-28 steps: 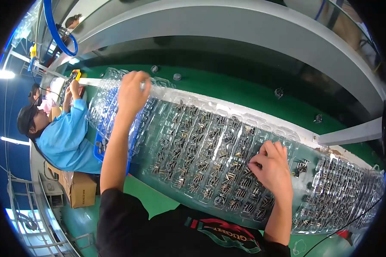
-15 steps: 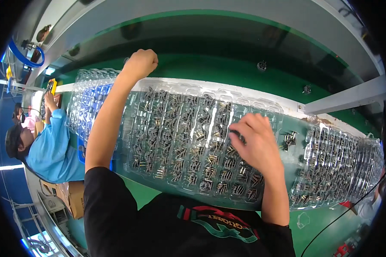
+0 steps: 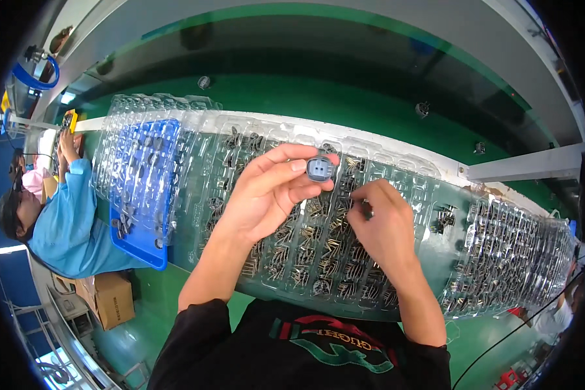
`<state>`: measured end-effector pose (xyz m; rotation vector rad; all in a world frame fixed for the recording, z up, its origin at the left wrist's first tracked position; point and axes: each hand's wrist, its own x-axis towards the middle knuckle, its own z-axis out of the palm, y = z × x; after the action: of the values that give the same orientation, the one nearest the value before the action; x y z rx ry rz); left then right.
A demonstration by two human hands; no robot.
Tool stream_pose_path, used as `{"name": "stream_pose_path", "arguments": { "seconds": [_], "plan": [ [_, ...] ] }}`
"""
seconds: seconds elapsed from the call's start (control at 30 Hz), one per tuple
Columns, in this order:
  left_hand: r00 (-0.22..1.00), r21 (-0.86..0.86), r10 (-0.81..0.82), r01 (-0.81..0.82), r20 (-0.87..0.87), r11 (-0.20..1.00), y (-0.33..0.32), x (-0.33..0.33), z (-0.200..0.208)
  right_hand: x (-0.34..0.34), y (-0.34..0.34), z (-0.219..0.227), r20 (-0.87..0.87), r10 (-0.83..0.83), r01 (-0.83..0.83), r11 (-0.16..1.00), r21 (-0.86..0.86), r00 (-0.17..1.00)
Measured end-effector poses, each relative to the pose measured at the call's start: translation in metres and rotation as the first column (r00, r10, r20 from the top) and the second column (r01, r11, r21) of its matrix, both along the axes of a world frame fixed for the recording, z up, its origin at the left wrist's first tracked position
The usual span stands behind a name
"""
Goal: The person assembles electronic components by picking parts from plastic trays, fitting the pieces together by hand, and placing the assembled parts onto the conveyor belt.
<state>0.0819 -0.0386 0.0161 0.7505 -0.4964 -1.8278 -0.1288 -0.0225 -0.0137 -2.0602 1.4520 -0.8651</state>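
Between the thumb and fingers of my left hand [image 3: 257, 198] is a small round grey part [image 3: 320, 169], its blue-grey face with small dark openings turned up. It hangs over a clear plastic tray [image 3: 274, 281] whose pockets hold many small dark and brass-coloured metal pieces. Close by on the right, my right hand [image 3: 389, 231] is curled low over the same tray, thumb and fingertips drawn together. Whatever those fingertips hold is too small to make out.
Stacked clear trays [image 3: 143, 140] rest over a blue bin [image 3: 140, 253] at left. More filled trays [image 3: 500, 253] stand at right, with a loose heap of metal pieces [image 3: 443, 219] beside them. Round parts [image 3: 422, 109] sit on the green belt beyond. A co-worker in blue [image 3: 71, 211] sits at left.
My left hand has come back from the green belt to above the tray, now with the round grey part in it. My right hand has shifted slightly, its fingers drawn closer together.
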Motion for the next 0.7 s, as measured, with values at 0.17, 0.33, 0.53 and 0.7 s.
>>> {"name": "stream_pose_path", "arguments": {
  "seconds": [0.17, 0.33, 0.53, 0.7],
  "plan": [
    [0.978, -0.059, -0.131, 0.123, -0.161, 0.991, 0.005, -0.002, -0.008, -0.01, 0.0, 0.028, 0.301, -0.04, 0.0, 0.991, 0.132, 0.953],
    [0.991, 0.013, -0.121, 0.122, -0.065, 0.992, 0.009, -0.016, 0.004, -0.018, 0.008, 0.035, 0.75, -0.116, -0.26, 0.894, 0.365, 0.652],
    [0.955, 0.092, -0.139, 0.169, -0.262, 0.981, 0.019, -0.033, 0.001, -0.021, 0.014, 0.036, 0.86, -0.187, -0.366, 0.847, 0.386, 0.474],
    [0.95, 0.145, -0.066, 0.115, -0.306, 0.983, 0.025, -0.044, -0.006, -0.032, 0.016, 0.028, 0.901, -0.081, -0.359, 0.899, 0.251, 0.427]
  ]
}}
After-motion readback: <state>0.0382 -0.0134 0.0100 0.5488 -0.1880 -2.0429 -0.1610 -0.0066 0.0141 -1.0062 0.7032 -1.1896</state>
